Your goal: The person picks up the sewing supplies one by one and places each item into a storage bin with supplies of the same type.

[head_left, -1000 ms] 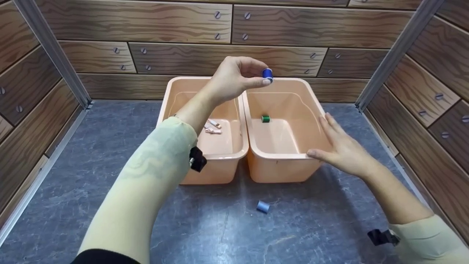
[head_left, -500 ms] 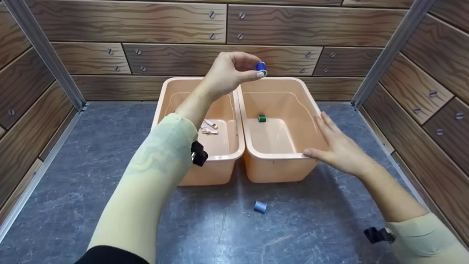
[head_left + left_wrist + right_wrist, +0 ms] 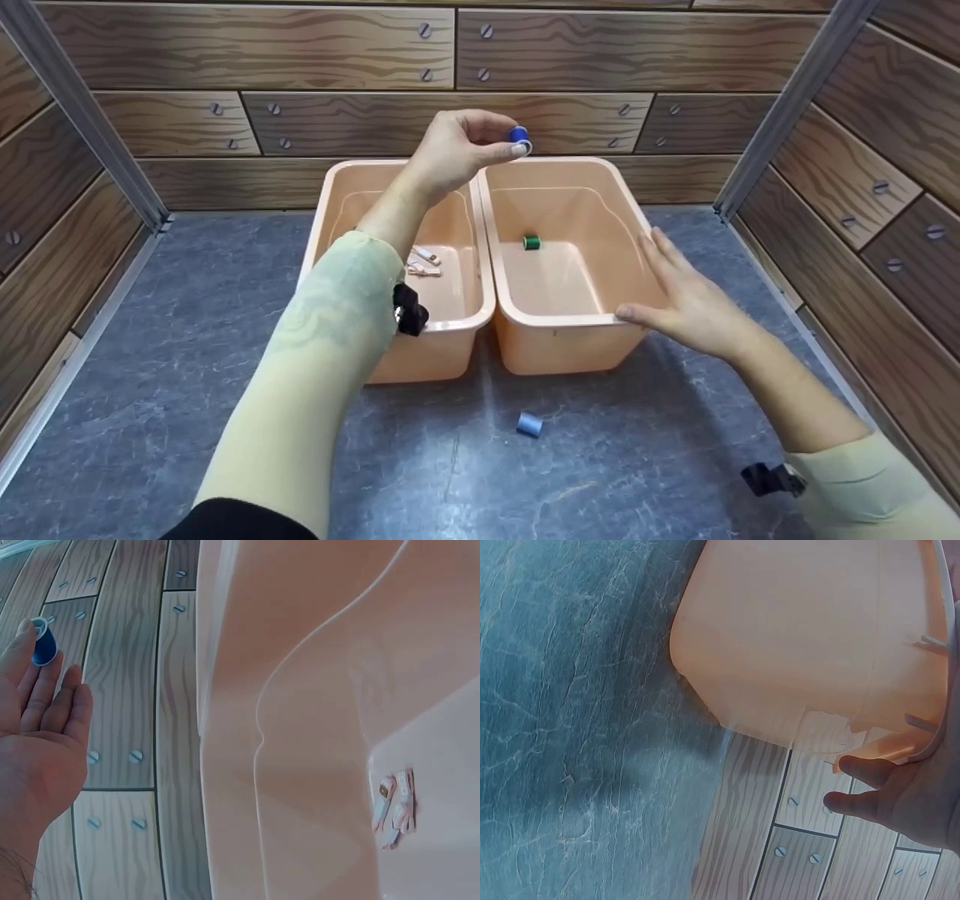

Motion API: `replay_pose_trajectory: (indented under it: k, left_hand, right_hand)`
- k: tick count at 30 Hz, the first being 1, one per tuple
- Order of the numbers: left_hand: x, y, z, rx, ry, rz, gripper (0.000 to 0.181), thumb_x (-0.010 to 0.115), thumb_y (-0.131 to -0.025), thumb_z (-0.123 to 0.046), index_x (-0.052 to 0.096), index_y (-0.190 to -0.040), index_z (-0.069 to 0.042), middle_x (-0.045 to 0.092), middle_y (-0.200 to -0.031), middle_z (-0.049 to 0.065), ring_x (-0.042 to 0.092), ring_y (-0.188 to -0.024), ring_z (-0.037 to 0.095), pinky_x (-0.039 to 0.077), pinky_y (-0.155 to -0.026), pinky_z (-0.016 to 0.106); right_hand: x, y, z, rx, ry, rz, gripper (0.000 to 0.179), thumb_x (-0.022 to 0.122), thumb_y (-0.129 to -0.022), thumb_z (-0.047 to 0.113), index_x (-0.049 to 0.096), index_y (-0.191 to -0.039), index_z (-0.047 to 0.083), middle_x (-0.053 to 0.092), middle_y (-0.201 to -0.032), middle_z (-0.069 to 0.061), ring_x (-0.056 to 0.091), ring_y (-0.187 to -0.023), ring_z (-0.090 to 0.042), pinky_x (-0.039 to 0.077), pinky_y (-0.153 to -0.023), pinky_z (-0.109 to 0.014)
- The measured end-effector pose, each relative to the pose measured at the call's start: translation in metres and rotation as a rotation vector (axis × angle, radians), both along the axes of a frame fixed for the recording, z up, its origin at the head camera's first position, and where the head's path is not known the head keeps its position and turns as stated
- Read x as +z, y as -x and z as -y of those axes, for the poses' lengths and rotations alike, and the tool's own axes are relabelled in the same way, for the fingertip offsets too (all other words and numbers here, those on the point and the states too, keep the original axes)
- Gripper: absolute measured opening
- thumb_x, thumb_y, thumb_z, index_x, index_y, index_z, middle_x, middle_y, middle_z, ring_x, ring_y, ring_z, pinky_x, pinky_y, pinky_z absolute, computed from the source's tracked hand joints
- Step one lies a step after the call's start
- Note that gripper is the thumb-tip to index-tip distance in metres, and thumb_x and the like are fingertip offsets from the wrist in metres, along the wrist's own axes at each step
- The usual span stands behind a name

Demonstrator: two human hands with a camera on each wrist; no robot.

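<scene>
My left hand [image 3: 454, 150] pinches a dark blue spool of thread [image 3: 520, 136] between thumb and index finger, above the back rim of the right bin. In the left wrist view the spool [image 3: 43, 643] tilts, one pale end showing; the other fingers stay loose. My right hand [image 3: 686, 300] rests on the front right corner of the right peach bin [image 3: 559, 320], thumb at the front rim, fingers straight along the side. Inside that bin a green spool of thread [image 3: 532, 242] lies against the left wall. A light blue spool [image 3: 529, 424] lies on the floor in front.
The left peach bin [image 3: 450, 325] stands right beside the other one and holds small pinkish folded pieces [image 3: 424, 264], partly behind my left forearm. Wood-patterned walls [image 3: 360, 45] enclose the dark marbled surface [image 3: 420, 465] at the back and sides.
The head view has shifted slightly. My left hand has moved a little left and up with the dark blue spool, which has tilted to show its end. My right hand stays on the bin.
</scene>
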State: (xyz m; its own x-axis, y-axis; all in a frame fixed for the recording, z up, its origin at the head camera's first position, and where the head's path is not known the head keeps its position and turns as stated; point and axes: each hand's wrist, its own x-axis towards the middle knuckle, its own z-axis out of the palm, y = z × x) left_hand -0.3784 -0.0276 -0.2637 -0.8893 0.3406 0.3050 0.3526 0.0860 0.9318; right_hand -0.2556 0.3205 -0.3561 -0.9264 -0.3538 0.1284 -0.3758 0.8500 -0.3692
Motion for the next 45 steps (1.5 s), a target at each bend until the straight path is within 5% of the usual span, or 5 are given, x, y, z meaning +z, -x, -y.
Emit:
replay_pose_trajectory:
  k: [16, 30, 45]
  left_hand:
    - [0.009, 0.007, -0.002, -0.011, 0.028, -0.044, 0.031, 0.085, -0.093, -0.015, 0.077, -0.119, -0.002, 0.079, -0.108, 0.008, 0.074, -0.100, 0.019, 0.058, -0.093, 0.029]
    - [-0.005, 0.020, -0.001, -0.003, 0.039, -0.009, 0.033, 0.086, -0.092, -0.015, 0.077, -0.122, -0.003, 0.078, -0.109, 0.008, 0.073, -0.101, 0.019, 0.057, -0.093, 0.029]
    - [-0.006, 0.018, -0.006, -0.017, 0.121, -0.016, 0.035, 0.086, -0.093, -0.016, 0.077, -0.123, -0.002, 0.079, -0.109, 0.009, 0.073, -0.100, 0.018, 0.055, -0.094, 0.028]
  right_hand:
    - [0.000, -0.002, -0.001, -0.002, 0.006, 0.002, 0.108, 0.074, -0.096, 0.054, 0.013, -0.171, 0.006, 0.003, -0.176, -0.021, 0.021, -0.153, -0.057, 0.029, -0.113, -0.078]
    - [-0.001, -0.002, 0.000, -0.015, 0.000, 0.015, 0.110, 0.071, -0.096, 0.060, 0.011, -0.171, 0.006, 0.000, -0.177, -0.018, 0.022, -0.153, -0.057, 0.030, -0.114, -0.077]
    - [0.000, -0.002, -0.001, -0.007, 0.009, 0.006, 0.109, 0.072, -0.096, 0.057, 0.011, -0.171, 0.006, 0.002, -0.177, -0.020, 0.020, -0.155, -0.055, 0.028, -0.116, -0.075]
